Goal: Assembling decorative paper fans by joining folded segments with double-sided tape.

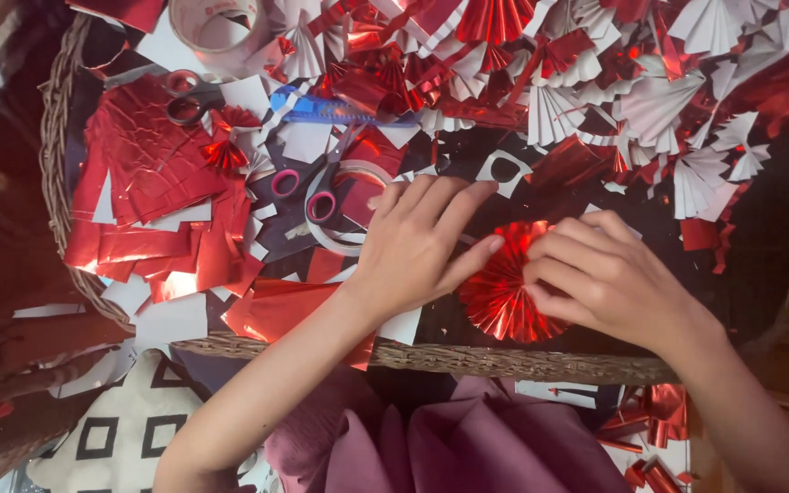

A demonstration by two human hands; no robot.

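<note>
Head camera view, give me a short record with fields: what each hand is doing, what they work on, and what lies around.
Left hand: left hand lies flat, fingers spread, fingertip touching the red foil rosette
Right hand: right hand presses on the rosette's right side, fingers curled
Surface: wicker tray
Near left: pink-handled scissors, tape roll, blue cutter
Left side: red foil sheets
Top: pile of folded red and white paper fans

rosette: red foil paper fan rosette (501, 290), pleated, round
pose: lying flat
place: near wicker tray's front rim, partly covered
</note>
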